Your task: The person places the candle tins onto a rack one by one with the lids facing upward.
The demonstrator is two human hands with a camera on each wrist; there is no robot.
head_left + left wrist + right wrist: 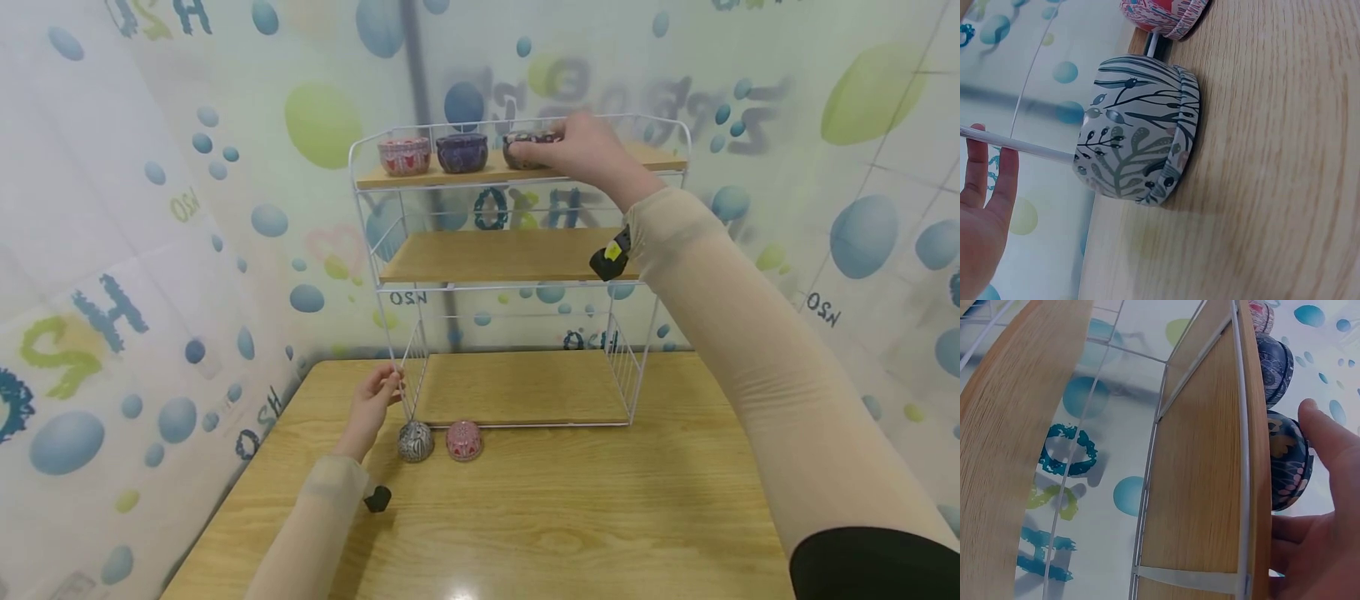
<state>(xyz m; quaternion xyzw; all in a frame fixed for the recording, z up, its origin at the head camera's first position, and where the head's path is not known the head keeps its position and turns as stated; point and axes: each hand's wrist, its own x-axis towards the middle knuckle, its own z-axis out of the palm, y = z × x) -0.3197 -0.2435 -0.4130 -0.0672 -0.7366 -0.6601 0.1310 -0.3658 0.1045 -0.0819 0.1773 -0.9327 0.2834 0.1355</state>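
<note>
My right hand is up at the top shelf, thumb on one side and fingers on the other of a dark floral tin. To its left on that shelf stand a dark blue patterned tin and a pink tin with red hearts. Low at the rack's front left post, my left hand holds the thin white rod with its fingertips. Just by that post, a grey-and-white leaf-patterned tin sits on the table, and a pink-red tin sits to its right.
The white wire rack has a wooden top shelf, middle shelf and bottom shelf. It stands on a wooden table against a bubble-printed curtain. A low wire rail runs round the top shelf's back and sides.
</note>
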